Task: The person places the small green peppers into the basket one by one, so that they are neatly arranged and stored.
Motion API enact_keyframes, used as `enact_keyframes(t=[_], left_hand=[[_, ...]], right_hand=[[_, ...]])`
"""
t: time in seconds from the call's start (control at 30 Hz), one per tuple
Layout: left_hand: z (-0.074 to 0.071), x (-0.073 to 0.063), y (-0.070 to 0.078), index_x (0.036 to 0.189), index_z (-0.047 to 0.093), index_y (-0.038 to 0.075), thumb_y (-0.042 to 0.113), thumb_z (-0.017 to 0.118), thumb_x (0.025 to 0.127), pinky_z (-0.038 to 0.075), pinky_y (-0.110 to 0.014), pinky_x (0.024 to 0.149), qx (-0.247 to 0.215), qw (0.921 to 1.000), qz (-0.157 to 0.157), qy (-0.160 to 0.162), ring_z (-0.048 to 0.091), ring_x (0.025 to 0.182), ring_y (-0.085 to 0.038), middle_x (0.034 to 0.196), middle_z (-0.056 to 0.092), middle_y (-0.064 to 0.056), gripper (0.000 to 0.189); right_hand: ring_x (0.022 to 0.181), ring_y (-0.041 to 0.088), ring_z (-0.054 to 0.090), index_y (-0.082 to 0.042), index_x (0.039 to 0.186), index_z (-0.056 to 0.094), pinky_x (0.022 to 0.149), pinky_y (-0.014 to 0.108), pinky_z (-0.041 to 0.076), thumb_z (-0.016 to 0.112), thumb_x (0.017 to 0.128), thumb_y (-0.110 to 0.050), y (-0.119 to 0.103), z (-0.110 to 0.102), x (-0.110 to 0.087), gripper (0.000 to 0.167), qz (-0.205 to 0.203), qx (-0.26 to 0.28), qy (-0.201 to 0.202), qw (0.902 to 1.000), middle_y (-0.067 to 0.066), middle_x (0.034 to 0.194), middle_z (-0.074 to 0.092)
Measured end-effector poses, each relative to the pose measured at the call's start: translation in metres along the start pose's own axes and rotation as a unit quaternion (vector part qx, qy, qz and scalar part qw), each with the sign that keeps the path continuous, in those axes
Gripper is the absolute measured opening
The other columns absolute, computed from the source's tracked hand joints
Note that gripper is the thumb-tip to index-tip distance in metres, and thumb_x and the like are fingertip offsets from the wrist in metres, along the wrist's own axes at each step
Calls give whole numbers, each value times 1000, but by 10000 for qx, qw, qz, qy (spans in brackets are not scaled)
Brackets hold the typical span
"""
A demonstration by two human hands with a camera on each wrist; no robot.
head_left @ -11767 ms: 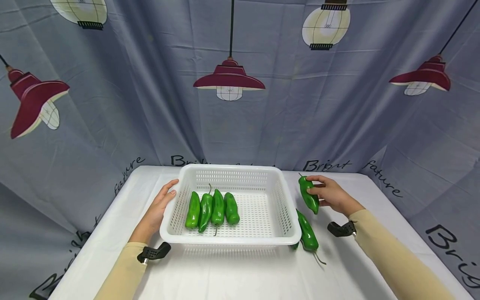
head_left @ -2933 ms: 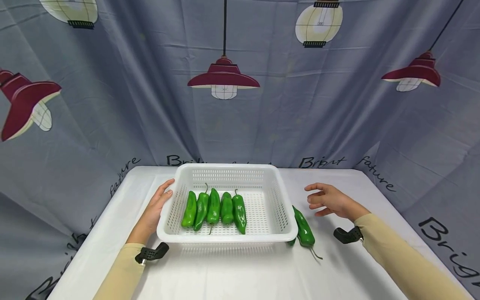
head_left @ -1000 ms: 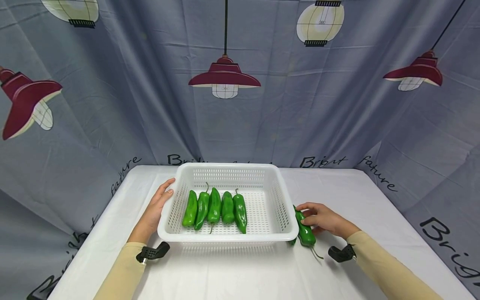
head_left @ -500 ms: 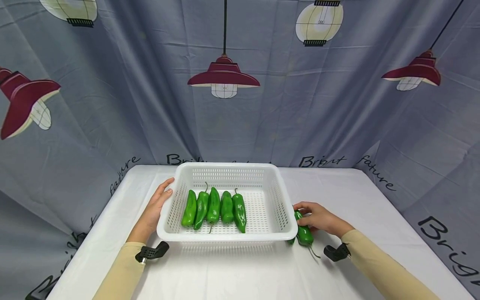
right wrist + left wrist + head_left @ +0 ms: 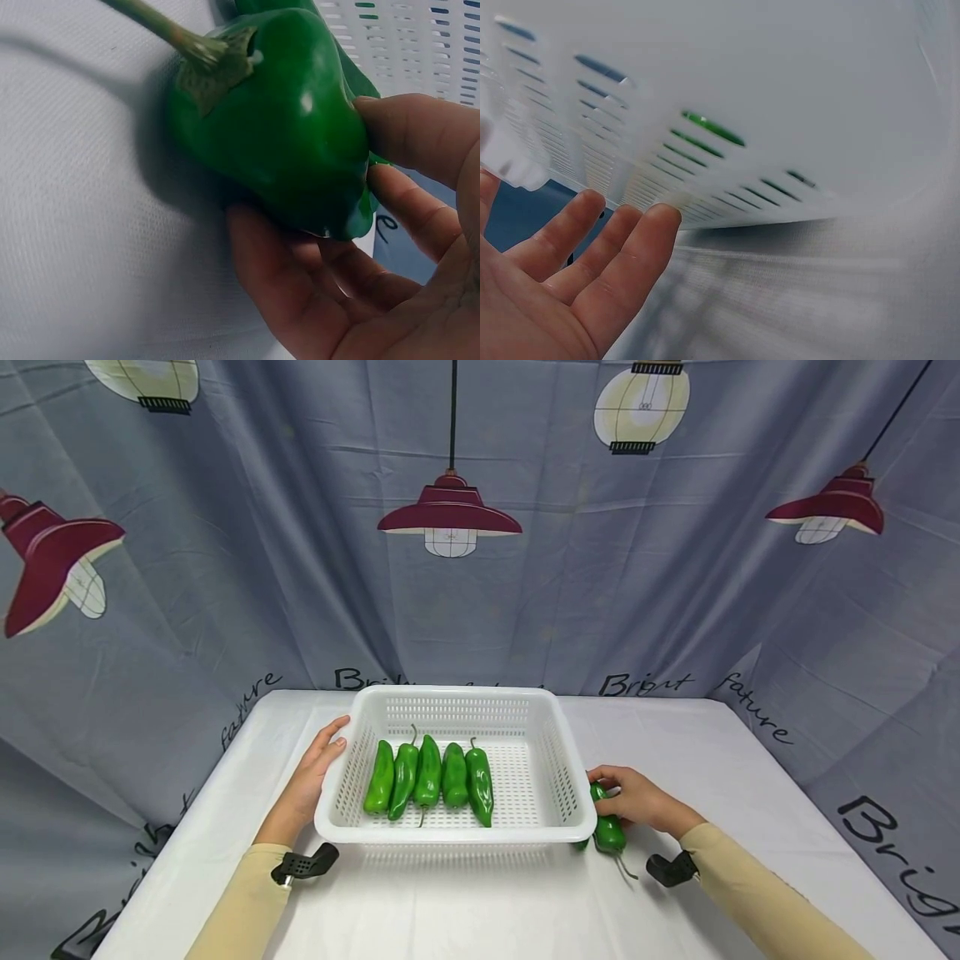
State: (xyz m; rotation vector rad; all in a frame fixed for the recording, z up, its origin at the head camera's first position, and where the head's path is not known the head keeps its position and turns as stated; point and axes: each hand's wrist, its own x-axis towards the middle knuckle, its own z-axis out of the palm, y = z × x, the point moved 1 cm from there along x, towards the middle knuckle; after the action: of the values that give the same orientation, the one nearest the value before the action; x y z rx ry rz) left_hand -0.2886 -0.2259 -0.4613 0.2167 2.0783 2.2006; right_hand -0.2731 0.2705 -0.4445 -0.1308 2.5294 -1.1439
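Observation:
A white perforated plastic basket point(image 5: 456, 836) holds a row of several green peppers point(image 5: 428, 774) in its left and middle part. My left hand point(image 5: 306, 787) rests at the basket's left side, and its fingers point(image 5: 634, 259) lie fairly straight by the slotted wall in the left wrist view. To the right of the basket, my right hand point(image 5: 641, 799) grips a glossy green pepper point(image 5: 277, 112) with thumb and fingers around it, its stem pointing toward me. Another green pepper point(image 5: 581, 844) lies between that one and the basket, mostly hidden.
A white cloth point(image 5: 450, 902) covers the table. Behind and at both sides hangs a grey-blue curtain point(image 5: 300, 568) printed with lamps and lettering. Each wrist carries a small black camera mount point(image 5: 306, 864).
A pepper held by my right hand earlier now lies in the basket's row. My emptied right hand has come down toward me and gripped the pepper on the table. The left hand stays put.

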Motion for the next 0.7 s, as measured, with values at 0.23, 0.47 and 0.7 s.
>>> enact_keyframes(t=[0.23, 0.47, 0.7], left_hand=[[-1, 0, -1, 160, 17, 19, 36, 33, 112, 51, -18, 94, 25, 10000, 9, -7, 55, 117, 8, 165, 25, -15, 54], [0, 0, -1, 161, 17, 19, 37, 33, 112, 51, -17, 94, 60, 10000, -5, 7, 55, 117, 9, 165, 25, -14, 54], [0, 0, 0, 161, 16, 19, 36, 32, 112, 51, -17, 93, 76, 10000, -24, 24, 55, 116, 9, 165, 25, -14, 54]], right_hand=[[91, 23, 64, -4, 133, 59, 65, 38, 58, 77, 85, -11, 0, 0, -2, 52, -62, 56, 22, 10000, 28, 133, 58], [90, 24, 64, -5, 133, 60, 65, 38, 57, 76, 86, -9, 3, -1, -1, 50, -19, 198, 57, 9998, 26, 131, 59], [93, 24, 65, -4, 134, 58, 66, 40, 58, 74, 90, -10, 2, -7, -4, 48, -109, 288, -7, 9995, 28, 130, 59]])
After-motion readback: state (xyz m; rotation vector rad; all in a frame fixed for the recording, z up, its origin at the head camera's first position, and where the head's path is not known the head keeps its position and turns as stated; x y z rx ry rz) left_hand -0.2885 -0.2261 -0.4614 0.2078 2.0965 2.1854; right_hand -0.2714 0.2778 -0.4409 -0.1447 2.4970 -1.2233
